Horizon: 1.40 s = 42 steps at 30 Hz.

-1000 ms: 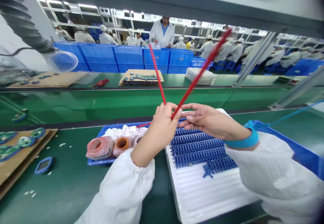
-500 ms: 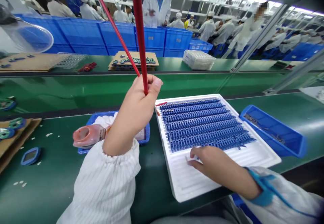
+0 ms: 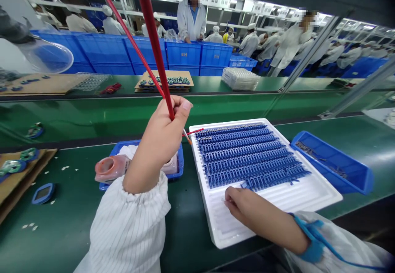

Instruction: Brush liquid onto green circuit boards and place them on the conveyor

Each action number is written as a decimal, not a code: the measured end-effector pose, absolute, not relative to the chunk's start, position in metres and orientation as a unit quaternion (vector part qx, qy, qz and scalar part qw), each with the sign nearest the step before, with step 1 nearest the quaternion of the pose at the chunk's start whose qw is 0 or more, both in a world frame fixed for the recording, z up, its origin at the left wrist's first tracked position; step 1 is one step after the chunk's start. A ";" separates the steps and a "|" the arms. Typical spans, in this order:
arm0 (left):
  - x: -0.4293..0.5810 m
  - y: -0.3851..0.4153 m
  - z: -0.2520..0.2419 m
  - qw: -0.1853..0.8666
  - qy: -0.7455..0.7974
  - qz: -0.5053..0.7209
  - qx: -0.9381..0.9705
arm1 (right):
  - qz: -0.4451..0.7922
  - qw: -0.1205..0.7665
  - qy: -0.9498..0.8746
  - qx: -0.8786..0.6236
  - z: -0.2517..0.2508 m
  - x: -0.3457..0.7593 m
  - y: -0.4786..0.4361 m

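My left hand (image 3: pixel 163 131) is closed around two long red sticks (image 3: pixel 154 51), which rise up and to the left. A small brush tip (image 3: pixel 189 139) with brown bristles shows below its fingers, by the tray's far left corner. My right hand (image 3: pixel 247 207) is over the near part of a white ribbed tray (image 3: pixel 202 217). Its thumb and fingers are pinched together, with a tiny pale thing at the tips, too small to name. Rows of small blue plastic parts (image 3: pixel 247 156) lie in the tray, some in the far rows with silvery ends.
Right of the tray stands a blue bin (image 3: pixel 348 178) with small metal pieces. Behind my left forearm is a blue basket (image 3: pixel 180 168) with a pinkish bottle (image 3: pixel 111 169). A blue device with a screen (image 3: pixel 43 193) lies at left. People in white coats are beyond the blue crates (image 3: pixel 185 55).
My right hand's fingers have closed into a pinch and the hand sits slightly left and lower. My left hand and the red sticks have shifted a little left in view.
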<state>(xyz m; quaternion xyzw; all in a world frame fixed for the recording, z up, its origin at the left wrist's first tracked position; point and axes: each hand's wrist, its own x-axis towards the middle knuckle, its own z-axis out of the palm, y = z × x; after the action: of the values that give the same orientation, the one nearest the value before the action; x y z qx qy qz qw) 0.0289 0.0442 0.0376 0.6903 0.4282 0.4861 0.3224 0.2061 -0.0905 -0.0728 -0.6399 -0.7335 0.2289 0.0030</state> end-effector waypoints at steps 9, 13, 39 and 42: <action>0.025 0.044 0.040 0.314 0.423 0.494 0.691 | 0.239 0.194 -0.692 -0.653 -0.021 0.244 -0.009; 0.023 0.046 0.039 0.311 0.418 0.497 0.694 | 0.160 0.176 -0.705 -0.668 -0.027 0.249 0.042; 0.022 0.049 0.040 0.322 0.424 0.493 0.689 | 0.119 0.001 -0.753 -0.648 -0.059 0.244 0.095; 0.022 0.051 0.039 0.334 0.419 0.487 0.690 | 0.152 0.023 -0.742 -0.652 -0.061 0.243 0.098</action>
<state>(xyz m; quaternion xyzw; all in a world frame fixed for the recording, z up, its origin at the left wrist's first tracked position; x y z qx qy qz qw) 0.0224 0.0506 0.0392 0.6899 0.4194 0.4866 0.3336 0.2434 0.0979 -0.0614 -0.6525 -0.7420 0.1525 0.0225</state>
